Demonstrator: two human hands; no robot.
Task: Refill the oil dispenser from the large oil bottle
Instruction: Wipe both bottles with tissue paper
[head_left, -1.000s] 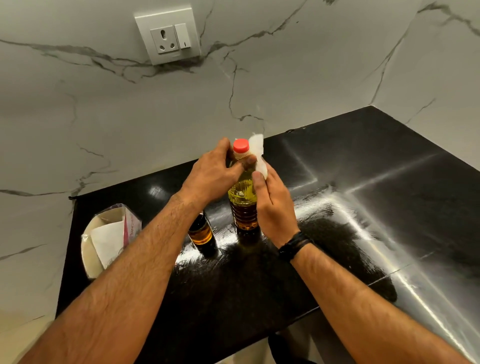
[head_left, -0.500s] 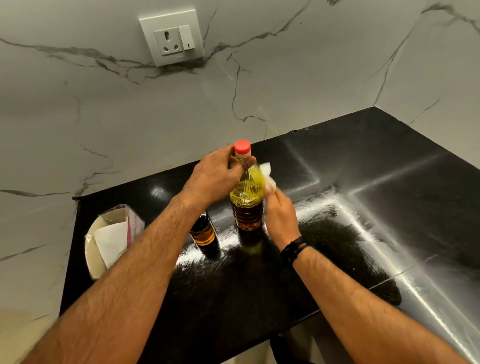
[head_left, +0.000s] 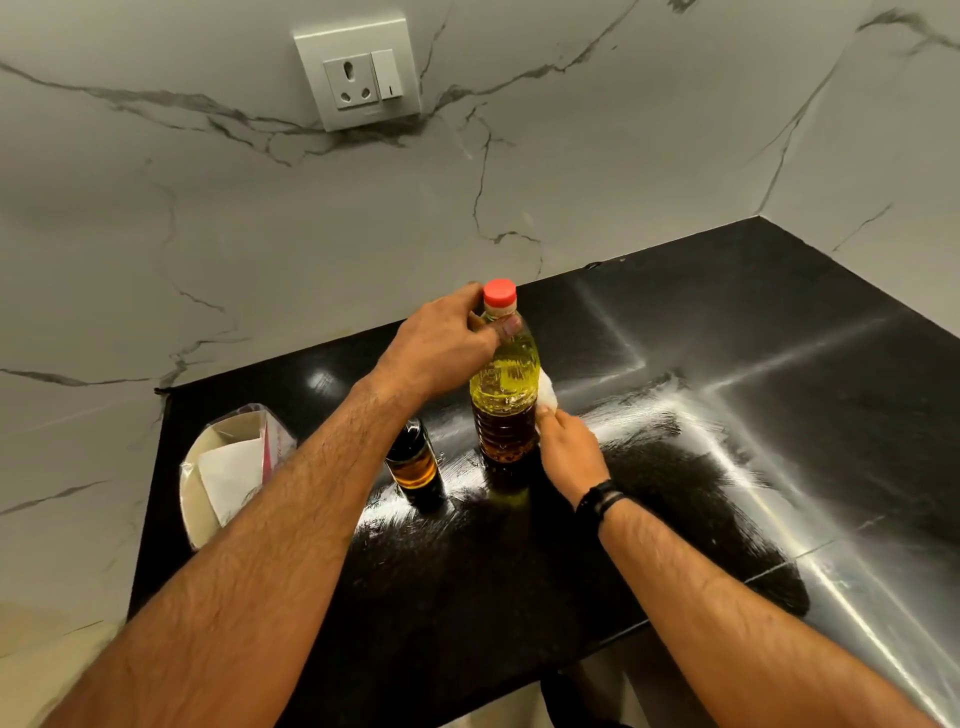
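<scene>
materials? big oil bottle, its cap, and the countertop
Large oil bottle: looks like clear thin plastic; the yellow oil shows through and the lower body is ribbed. Red cap: opaque matte plastic, probably a screw cap. Countertop: polished black stone, perhaps granite; it is glossy with streaky glare and a visible seam line, though a laminate cannot be ruled out.

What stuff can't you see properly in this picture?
Head view, the only one:
- Top of the small oil dispenser: hidden behind the left forearm.
- Neck of the large oil bottle: partly covered by the left hand.
- White tissue: mostly hidden behind the bottle and in the right hand.
- Writing on the tissue box: too blurred to read.
</scene>
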